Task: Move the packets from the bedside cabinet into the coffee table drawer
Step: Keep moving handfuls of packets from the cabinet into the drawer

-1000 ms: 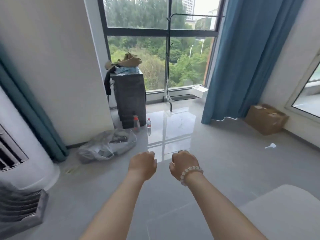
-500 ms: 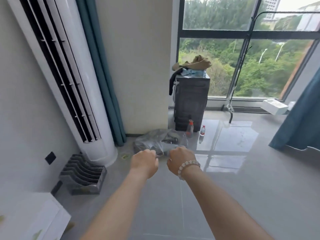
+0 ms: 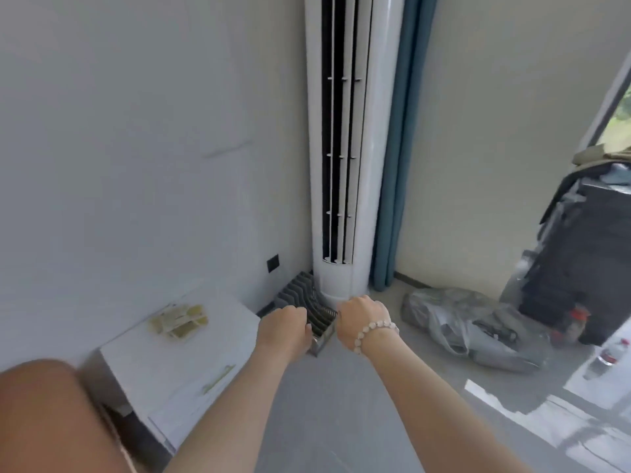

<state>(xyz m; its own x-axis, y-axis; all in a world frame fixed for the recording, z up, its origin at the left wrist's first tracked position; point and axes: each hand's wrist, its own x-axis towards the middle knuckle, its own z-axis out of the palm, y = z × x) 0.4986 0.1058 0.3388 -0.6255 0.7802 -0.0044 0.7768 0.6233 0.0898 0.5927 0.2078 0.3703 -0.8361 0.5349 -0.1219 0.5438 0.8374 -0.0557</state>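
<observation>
**Nothing moved yet: packets lie on the cabinet, hands empty**

At the far left a brown blur fills the lower corner; I cannot tell what it is. Next to it stands the white cabinet (image 3: 164,367), set against the wall. The packets (image 3: 179,322), yellow and white, lie in a loose pile on its top near the back edge. They are on it, not in it: the front with the brass handle (image 3: 218,378) looks closed.

By my reading the task is at its very start. No packet is lifted and the coffee table and its drawer are not in view, so picking up, carrying, opening the drawer and loading are all left.

The left hand (image 3: 285,327) is held out over the floor just right of the cabinet, near the packets but not touching them. The right hand (image 3: 362,317), with a bead bracelet (image 3: 375,331) at the wrist, is beside it. Both show their backs with fingers curled under into fists, and nothing shows in either.

Beyond the hands a grey slotted rack (image 3: 297,300) sits on the floor at the foot of the tall air conditioner (image 3: 341,165); its slots look bare. A blue curtain (image 3: 392,165) hangs just right of that.

Further right a crumpled grey bag (image 3: 457,322) lies on the floor with something dark inside, too blurred to name. At the right edge a dark unit (image 3: 580,268) has clothes heaped on top and bottles (image 3: 577,322) at its foot.
</observation>
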